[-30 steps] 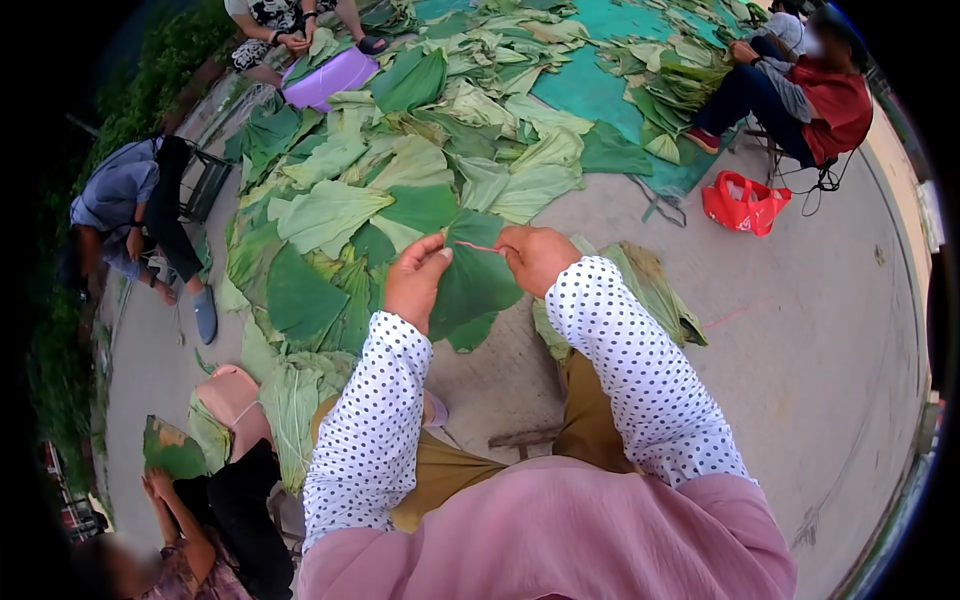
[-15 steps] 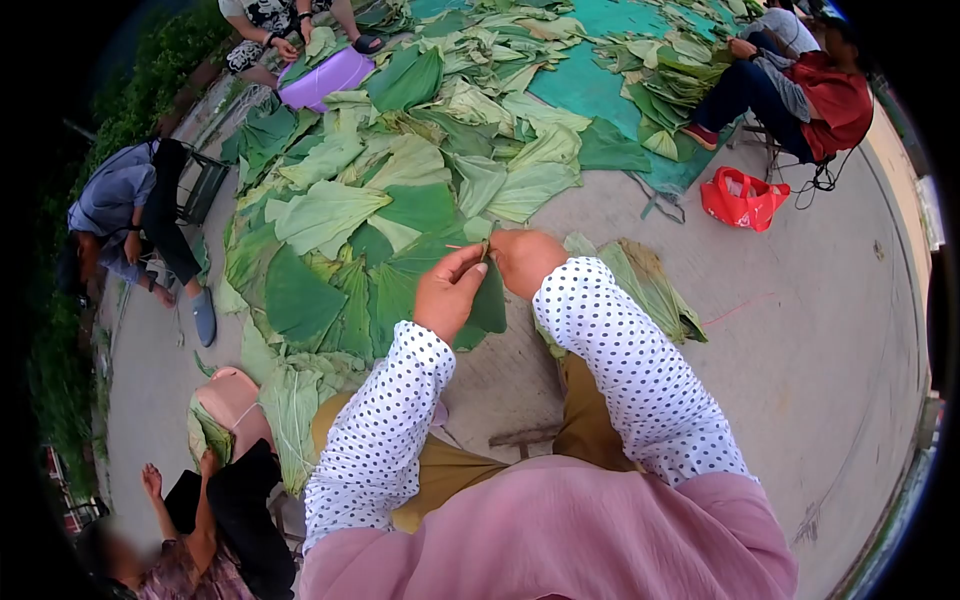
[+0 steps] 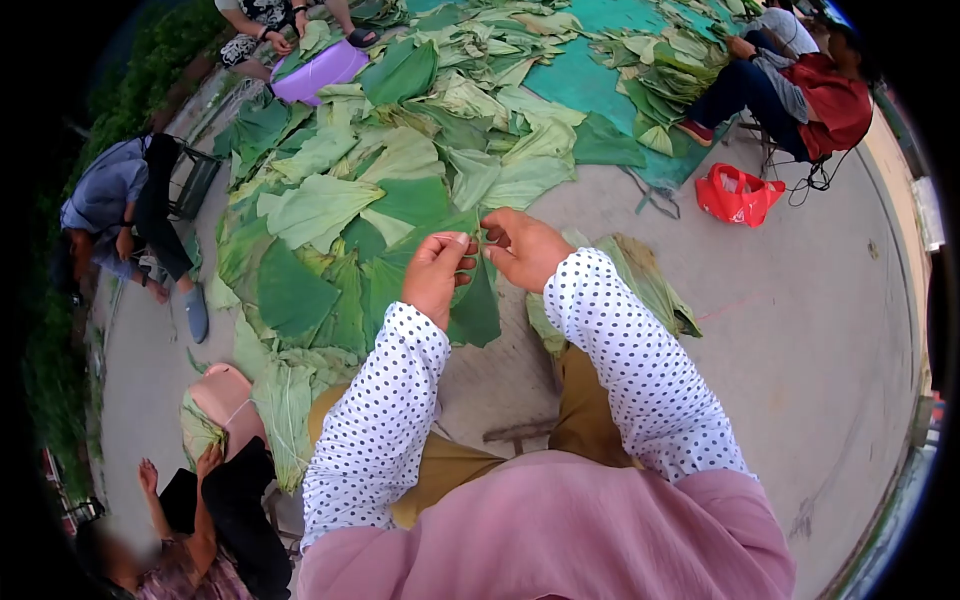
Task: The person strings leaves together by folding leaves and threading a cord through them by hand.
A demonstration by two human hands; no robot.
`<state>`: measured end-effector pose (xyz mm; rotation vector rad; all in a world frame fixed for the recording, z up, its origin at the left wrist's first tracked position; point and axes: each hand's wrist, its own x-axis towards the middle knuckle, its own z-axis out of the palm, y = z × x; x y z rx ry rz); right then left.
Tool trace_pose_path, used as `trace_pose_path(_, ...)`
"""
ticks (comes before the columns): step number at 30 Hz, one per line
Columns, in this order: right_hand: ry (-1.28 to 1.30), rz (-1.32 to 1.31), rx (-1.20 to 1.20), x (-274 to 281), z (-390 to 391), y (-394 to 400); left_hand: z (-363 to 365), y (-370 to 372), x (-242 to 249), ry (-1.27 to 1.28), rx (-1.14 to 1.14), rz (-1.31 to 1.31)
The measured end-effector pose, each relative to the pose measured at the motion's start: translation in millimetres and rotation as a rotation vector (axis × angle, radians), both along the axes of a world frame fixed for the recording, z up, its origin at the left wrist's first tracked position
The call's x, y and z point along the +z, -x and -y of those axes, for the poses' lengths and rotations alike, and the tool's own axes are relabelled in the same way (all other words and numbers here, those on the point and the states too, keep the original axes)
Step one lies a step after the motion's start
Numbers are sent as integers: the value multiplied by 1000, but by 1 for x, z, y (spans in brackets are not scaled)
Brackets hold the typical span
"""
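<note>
In front of me a folded green lotus leaf (image 3: 477, 312) hangs below my two hands, its narrow gathered top between them. My right hand (image 3: 530, 252) has thumb and forefinger closed on that top. On the other side, my left hand (image 3: 435, 280) is closed in a pinch on what looks like a thin string, hard to make out. A wide pile of lotus leaves (image 3: 325, 210), some dark green and some pale and drying, spreads beyond and left of my hands. More folded leaves (image 3: 650, 285) lie by my right knee.
Co-workers sit around the pile: one with a purple basin (image 3: 325, 75), one in a red top (image 3: 835, 100), others at left. A red bag (image 3: 738, 195) stands at right on the concrete. A pink tub (image 3: 228, 395) and a tied leaf bundle (image 3: 290, 410) are at lower left.
My hands have drawn slightly apart at the leaf's top. The right fingers have opened out from a tighter grip, and the left has turned upward, still pinching. The view has shifted slightly.
</note>
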<state>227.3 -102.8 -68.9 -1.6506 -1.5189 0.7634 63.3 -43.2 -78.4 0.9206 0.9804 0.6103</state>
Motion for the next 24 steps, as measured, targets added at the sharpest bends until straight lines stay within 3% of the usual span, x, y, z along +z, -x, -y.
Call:
trace_pose_path(1,7,1,-6,6,0,1,-1,-2,-1,-26,22,-11)
trace_pose_path(3,-503,353,-11,21,2,0,0,-3,1,-35,10,-11)
trace_pose_path(7,-373,286,77,10,2,-7,-2,-9,3,-52,-39,50)
trace_pose_path(9,-99,79,24,7,7,-12,0,-8,6,-59,-55,81)
trace_pose_path(14,-105,311,45,-25,25,-71,-3,-6,6,-46,-3,111)
trace_pose_path(19,16,334,-162,-86,76,-127,-1,-8,6,-47,-2,138)
trace_pose_path(24,143,304,-432,-188,145,-154,1,-7,5,-50,-50,199)
